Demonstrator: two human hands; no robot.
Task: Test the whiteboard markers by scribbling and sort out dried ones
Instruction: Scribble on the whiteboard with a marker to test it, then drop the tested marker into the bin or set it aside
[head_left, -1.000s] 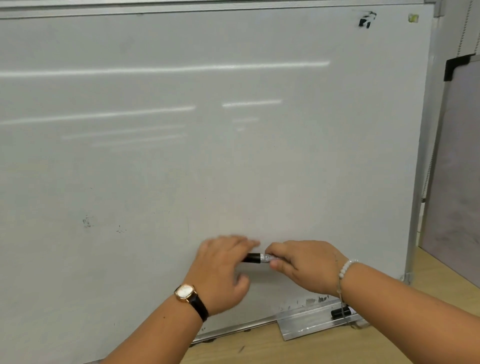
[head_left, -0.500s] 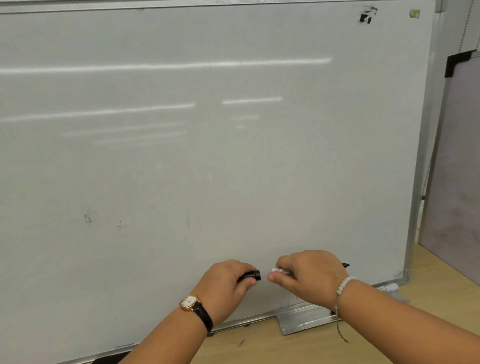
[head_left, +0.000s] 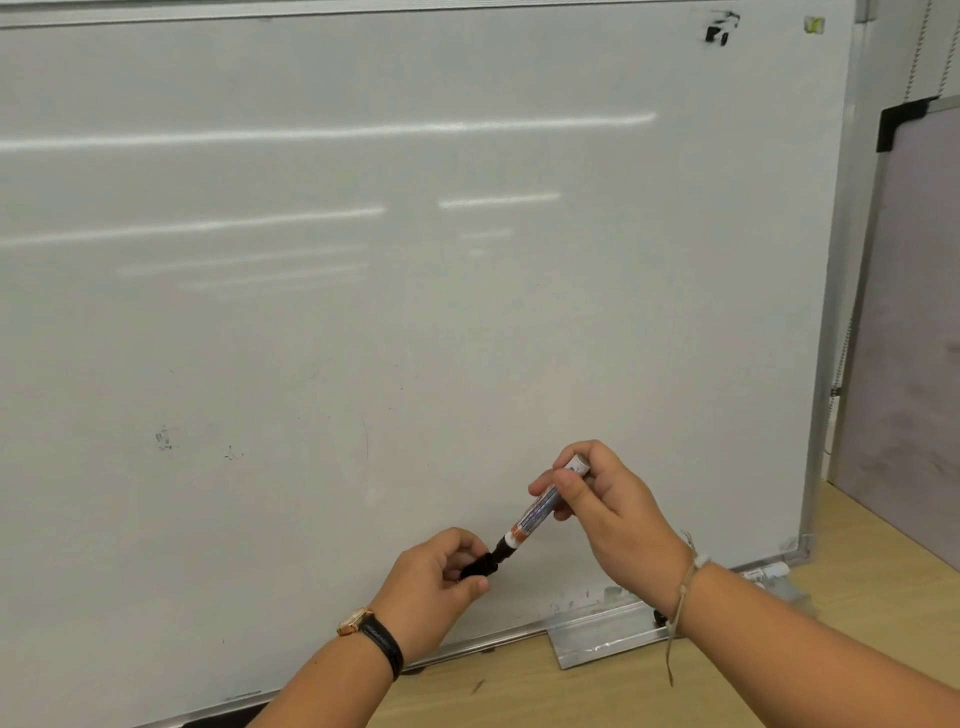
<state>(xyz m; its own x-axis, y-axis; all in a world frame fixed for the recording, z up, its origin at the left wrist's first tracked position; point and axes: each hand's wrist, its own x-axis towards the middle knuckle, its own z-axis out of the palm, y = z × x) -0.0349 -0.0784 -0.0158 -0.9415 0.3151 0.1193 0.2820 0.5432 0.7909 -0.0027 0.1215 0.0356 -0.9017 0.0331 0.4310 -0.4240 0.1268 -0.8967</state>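
Note:
A large whiteboard (head_left: 415, 312) fills the view, leaning on a wooden surface. My right hand (head_left: 608, 514) grips a white-barrelled marker (head_left: 540, 506) by its upper half, tilted with its black tip end pointing down-left. My left hand (head_left: 441, 582) pinches the black cap (head_left: 480, 566) just below the marker's tip; cap and tip are touching or nearly so. Both hands hover in front of the board's lower middle. Another marker (head_left: 763, 574) lies near the board's lower right corner, partly hidden by my right arm.
A metal tray (head_left: 608, 639) runs along the board's lower right edge on the wooden surface (head_left: 519, 691). A black mark (head_left: 719, 28) and a small yellow-green spot (head_left: 814, 24) sit at the board's top right. A grey framed panel (head_left: 914, 312) leans at the right.
The marker, held level with the cap pulled off to the left, is now tilted tip-down toward the cap. My right hand rose and turned; my left hand stayed low.

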